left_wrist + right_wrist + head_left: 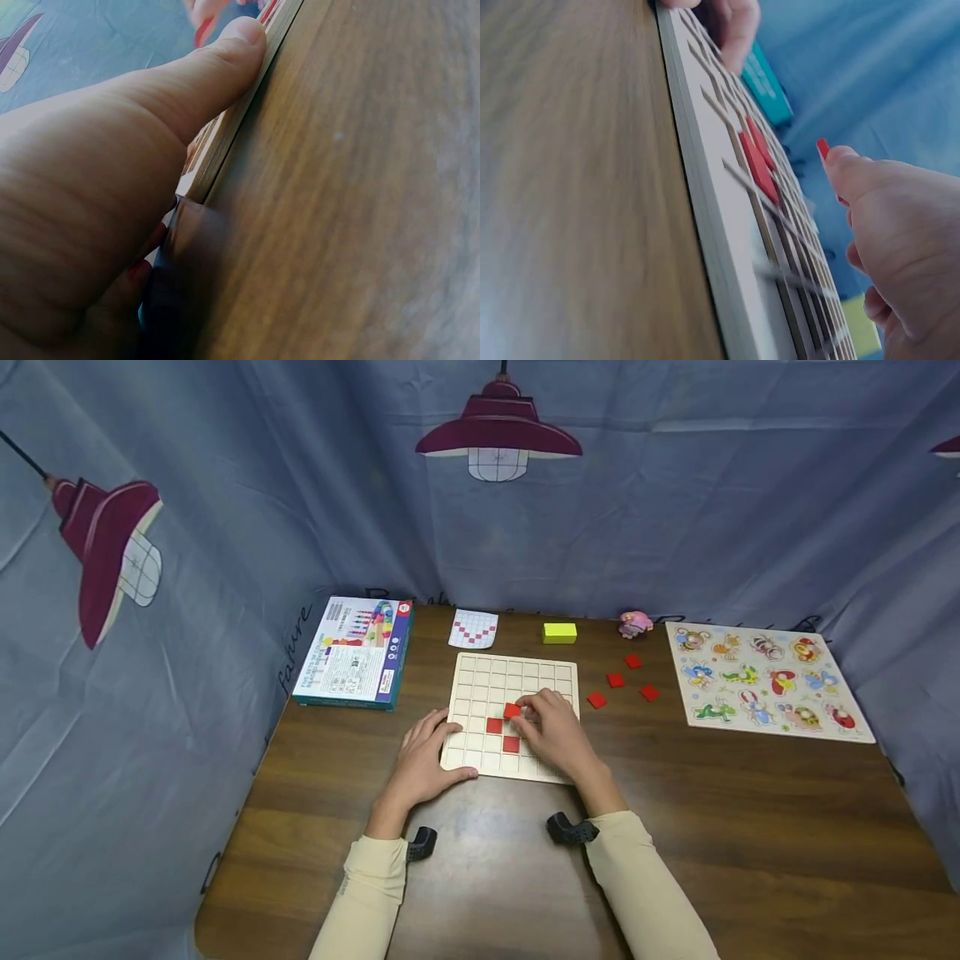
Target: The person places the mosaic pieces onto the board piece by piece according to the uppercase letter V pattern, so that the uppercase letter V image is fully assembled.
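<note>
A pale wooden grid board [480, 682] lies on the table. Two red square tiles lie in its cells, one tile [494, 726] further left and another tile [511, 744] nearer the front edge. My right hand [557, 733] pinches a third red tile [512, 711] between thumb and fingers; in the right wrist view this held tile [823, 149] is raised clear of the grid. At the board's near left corner, my left hand [426, 758] rests with fingers spread along the left edge. Its thumb [232, 56] presses on the front edge.
Several loose red tiles [616, 680] lie right of the board. Behind it are a paper pattern card [473, 629], a yellow block [559, 633] and a pink figurine [635, 624]. A flat box [348, 652] sits at left, an insect puzzle board [765, 681] at right.
</note>
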The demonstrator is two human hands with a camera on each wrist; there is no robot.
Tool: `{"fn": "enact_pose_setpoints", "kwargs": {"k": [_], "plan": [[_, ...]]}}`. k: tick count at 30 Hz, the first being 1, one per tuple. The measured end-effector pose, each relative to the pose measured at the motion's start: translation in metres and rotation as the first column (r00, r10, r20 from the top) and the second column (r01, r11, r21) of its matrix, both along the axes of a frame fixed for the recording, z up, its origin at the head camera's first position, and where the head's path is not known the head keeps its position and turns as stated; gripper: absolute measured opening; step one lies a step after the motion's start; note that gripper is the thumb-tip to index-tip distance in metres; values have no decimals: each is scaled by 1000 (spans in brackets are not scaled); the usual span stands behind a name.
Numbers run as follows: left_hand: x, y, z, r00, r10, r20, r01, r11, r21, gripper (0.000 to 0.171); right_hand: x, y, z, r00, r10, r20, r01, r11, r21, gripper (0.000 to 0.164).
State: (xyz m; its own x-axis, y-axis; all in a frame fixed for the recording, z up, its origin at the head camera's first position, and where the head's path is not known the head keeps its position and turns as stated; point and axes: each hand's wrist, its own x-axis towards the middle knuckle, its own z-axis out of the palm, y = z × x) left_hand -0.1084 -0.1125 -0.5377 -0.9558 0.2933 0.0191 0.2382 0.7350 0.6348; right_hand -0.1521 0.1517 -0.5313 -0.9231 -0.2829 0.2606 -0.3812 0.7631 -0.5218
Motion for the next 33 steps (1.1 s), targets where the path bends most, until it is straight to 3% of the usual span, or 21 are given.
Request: {"fn": "enact_pose_setpoints", "kwargs": {"k": [5,11,22,33], "plan": [[-1,0,0,1000,2,13,-2,1000,-7,78,-15,-25,2,998,40,41,-42,999,34,30],[-1,0,0,1000,-2,19,2,1000,-12,79,-25,-46,5,997,25,78,-35,992,120,34],[0,1,-2,1000,-5,21,5,1000,-14,79,-26,-55,6,996,4,88,-26,968,250,31],[-1,1,-4,1000,-3,19,4,1000,-16,79,-27,-60,13,997,-6,81,-17,959,282,27]]}}
